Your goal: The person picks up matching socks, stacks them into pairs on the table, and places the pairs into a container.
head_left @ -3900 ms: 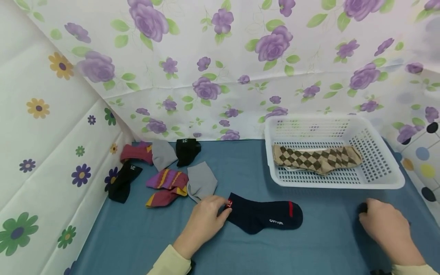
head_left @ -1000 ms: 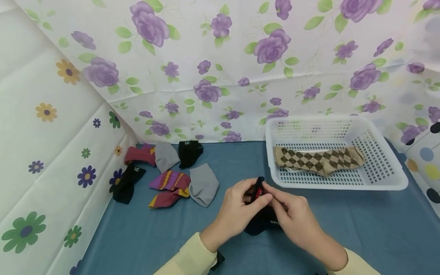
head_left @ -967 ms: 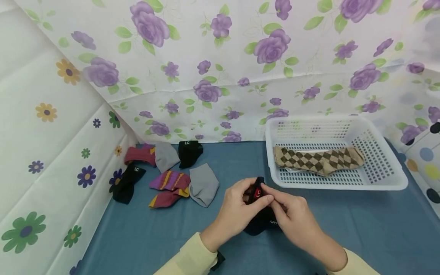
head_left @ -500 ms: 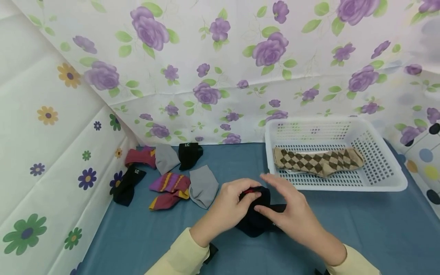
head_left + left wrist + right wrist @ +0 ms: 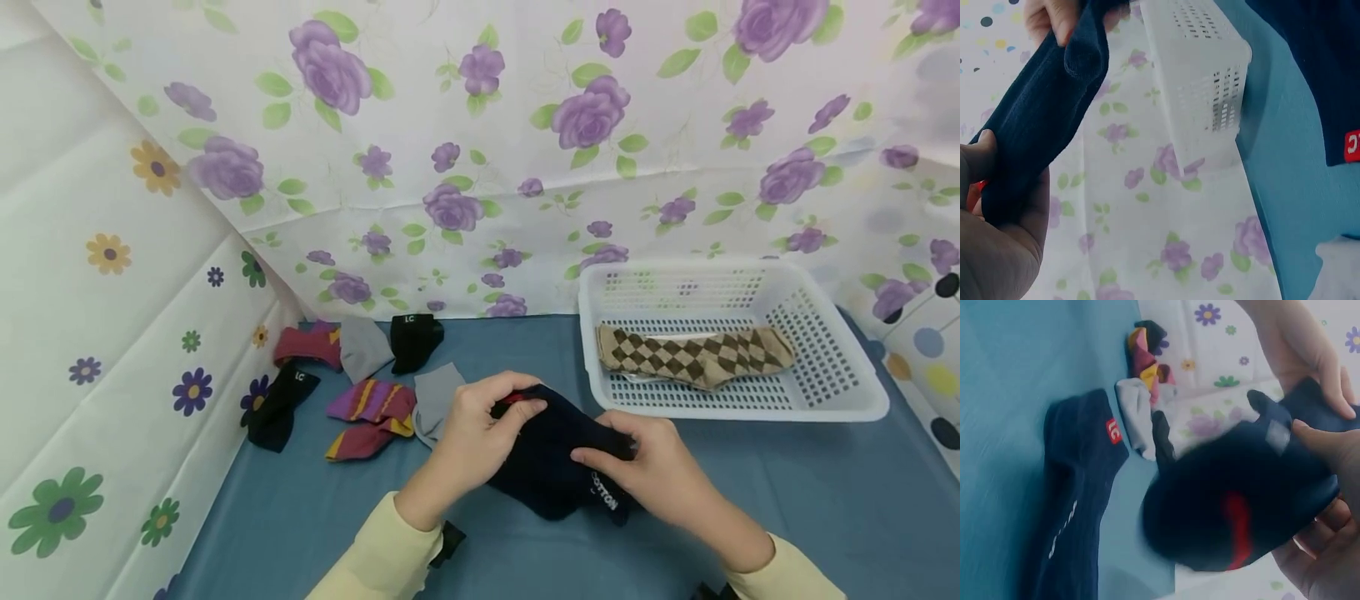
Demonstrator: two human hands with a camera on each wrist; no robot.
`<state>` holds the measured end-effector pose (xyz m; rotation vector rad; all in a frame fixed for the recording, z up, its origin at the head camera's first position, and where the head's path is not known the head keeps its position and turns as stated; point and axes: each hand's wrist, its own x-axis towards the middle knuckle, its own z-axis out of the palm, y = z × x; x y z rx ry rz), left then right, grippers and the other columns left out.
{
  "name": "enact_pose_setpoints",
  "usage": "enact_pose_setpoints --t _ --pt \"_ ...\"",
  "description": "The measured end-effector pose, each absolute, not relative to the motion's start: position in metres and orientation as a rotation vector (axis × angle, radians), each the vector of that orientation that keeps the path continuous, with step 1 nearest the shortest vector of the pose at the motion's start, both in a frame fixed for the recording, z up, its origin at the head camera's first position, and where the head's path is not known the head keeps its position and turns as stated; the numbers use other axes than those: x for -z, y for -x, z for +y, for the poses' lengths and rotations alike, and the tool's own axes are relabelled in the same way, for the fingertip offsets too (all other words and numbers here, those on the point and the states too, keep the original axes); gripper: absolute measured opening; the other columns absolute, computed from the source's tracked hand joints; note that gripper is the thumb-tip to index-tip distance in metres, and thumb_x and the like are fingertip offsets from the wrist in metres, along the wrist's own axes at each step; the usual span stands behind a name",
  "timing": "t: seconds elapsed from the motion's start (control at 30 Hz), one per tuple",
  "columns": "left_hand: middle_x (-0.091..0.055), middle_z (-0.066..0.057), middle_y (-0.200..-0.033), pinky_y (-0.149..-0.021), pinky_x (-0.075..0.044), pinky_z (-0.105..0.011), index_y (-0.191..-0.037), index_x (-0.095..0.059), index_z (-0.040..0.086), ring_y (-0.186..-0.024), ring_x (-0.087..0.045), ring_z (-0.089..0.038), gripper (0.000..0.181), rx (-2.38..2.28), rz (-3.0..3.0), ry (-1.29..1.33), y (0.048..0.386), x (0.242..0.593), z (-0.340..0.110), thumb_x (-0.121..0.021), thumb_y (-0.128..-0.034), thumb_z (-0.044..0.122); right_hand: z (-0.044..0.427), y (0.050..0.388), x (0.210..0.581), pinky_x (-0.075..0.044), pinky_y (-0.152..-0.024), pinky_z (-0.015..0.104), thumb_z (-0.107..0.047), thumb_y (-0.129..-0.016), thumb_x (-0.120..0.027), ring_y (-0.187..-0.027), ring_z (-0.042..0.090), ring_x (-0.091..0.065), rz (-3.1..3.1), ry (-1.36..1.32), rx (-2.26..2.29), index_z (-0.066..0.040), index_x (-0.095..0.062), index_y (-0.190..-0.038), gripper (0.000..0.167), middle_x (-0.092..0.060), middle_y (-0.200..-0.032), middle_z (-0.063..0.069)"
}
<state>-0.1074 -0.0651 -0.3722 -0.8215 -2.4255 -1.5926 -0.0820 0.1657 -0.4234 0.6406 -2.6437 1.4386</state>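
Observation:
A navy sock (image 5: pixel 555 421) (image 5: pixel 1047 106) with a red toe stripe (image 5: pixel 1238 531) is held raised between both hands. My left hand (image 5: pixel 472 433) (image 5: pixel 1004 250) pinches its cuff end between thumb and fingers. Thumb and fingers of my right hand (image 5: pixel 656 462) (image 5: pixel 1335 519) grip it farther along, the toe hanging past them in the right wrist view. Beneath, a second navy sock (image 5: pixel 1079 462) (image 5: pixel 1316 56) with a red label lies on the blue cloth. In the head view the held sock and the hands hide much of it.
A white basket (image 5: pixel 735 413) holding brown argyle socks (image 5: pixel 693 357) stands at the back right. On the back left lie black socks (image 5: pixel 281 408) (image 5: pixel 415 342), grey socks (image 5: pixel 363 348) (image 5: pixel 435 400) and striped socks (image 5: pixel 372 402) (image 5: pixel 309 346). Floral sheets rise behind and at the left.
The hands, apart at first, came together at the sock's cuff. Over the last half second my right hand's raised fingers have closed on the sock, and my left hand has drawn left, spreading it out.

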Motion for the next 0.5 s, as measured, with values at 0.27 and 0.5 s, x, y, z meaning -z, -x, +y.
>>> enact_pose_setpoints --t 0.27,0.5 --pt "-0.066 -0.007 -0.083 -0.051 -0.041 -0.022 -0.100 -0.068 0.012 -0.053 -0.045 -0.013 0.012 1.699 -2.433 0.611 0.103 0.349 -0.076 -0.062 -0.0900 0.011 0.187 0.083 0.432 -0.046 -0.048 0.021 -0.035 -0.081 -0.071 -0.048 0.000 -0.052 -2.662 -0.596 -1.356 -0.031 -0.064 -0.090 0.012 -0.065 -0.078 -0.017" --pt "-0.066 -0.006 -0.086 -0.053 -0.043 -0.023 -0.099 -0.068 0.009 -0.059 -0.049 -0.013 0.011 1.709 -2.404 0.554 0.107 0.348 -0.086 -0.061 -0.0902 0.011 0.199 0.086 0.426 -0.032 -0.036 0.020 -0.038 -0.078 -0.073 -0.036 0.001 -0.029 -2.684 -0.403 -1.232 -0.034 -0.066 -0.094 0.017 -0.038 -0.043 -0.012"
